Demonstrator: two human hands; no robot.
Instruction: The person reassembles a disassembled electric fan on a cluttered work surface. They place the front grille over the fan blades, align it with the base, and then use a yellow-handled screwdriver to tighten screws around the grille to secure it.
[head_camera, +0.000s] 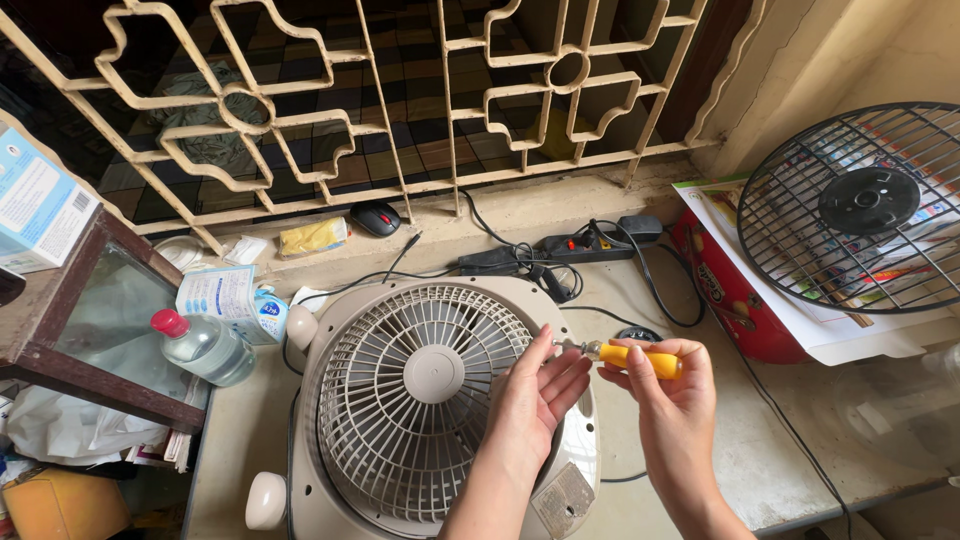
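here my right hand (672, 392) is wrapped round the yellow screwdriver (628, 355), its metal tip pointing left. my left hand (535, 395) pinches that tip with thumb and fingers, resting on the right rim of the beige box fan (400, 400) lying flat on the desk (770, 450). a black wire grille (862, 205) leans far right.

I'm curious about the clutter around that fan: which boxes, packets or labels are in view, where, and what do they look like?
Box: far left on the wooden stand, light blue and white.
Carton: beside the bottle, white and blue.
Packet: on the window ledge, small, yellow.
Red box: right, under papers, rectangular.
Label: on the fan's housing, pale, peeling.
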